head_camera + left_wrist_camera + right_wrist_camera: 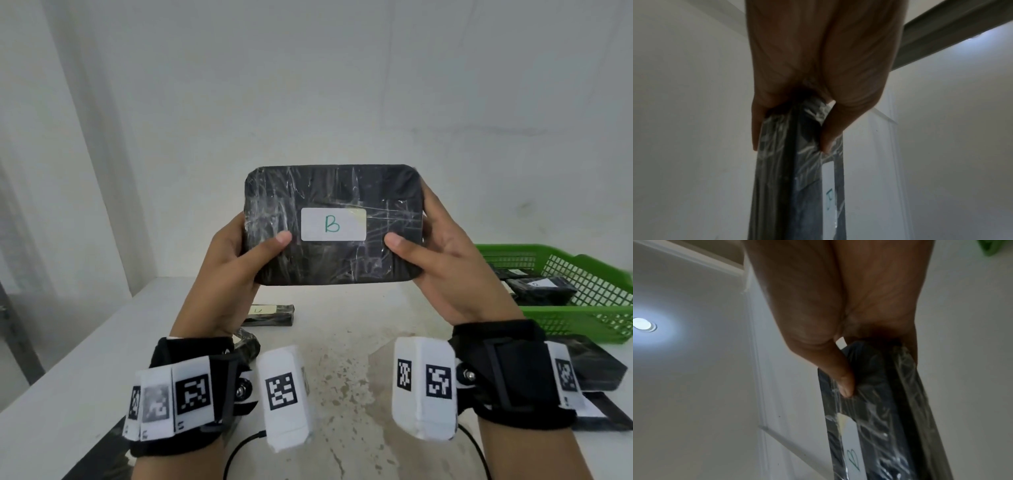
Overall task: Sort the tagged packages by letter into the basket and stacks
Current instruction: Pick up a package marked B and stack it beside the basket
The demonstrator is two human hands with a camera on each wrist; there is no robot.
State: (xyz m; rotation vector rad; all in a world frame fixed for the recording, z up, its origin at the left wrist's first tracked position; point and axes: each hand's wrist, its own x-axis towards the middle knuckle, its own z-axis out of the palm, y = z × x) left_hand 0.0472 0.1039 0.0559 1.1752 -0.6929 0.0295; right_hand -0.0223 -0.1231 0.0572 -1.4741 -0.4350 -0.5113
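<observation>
A black plastic-wrapped package with a white tag reading "B" is held upright in front of me, above the table. My left hand grips its left end, thumb on the front face. My right hand grips its right end the same way. The left wrist view shows the package edge-on under the left hand. The right wrist view shows the package with its B tag under the right hand. A green basket at the right holds tagged black packages.
The white table lies below the hands. A flat black package with a tag lies at its middle left, another dark one behind my left wrist. More black packages lie at the right front, near the basket.
</observation>
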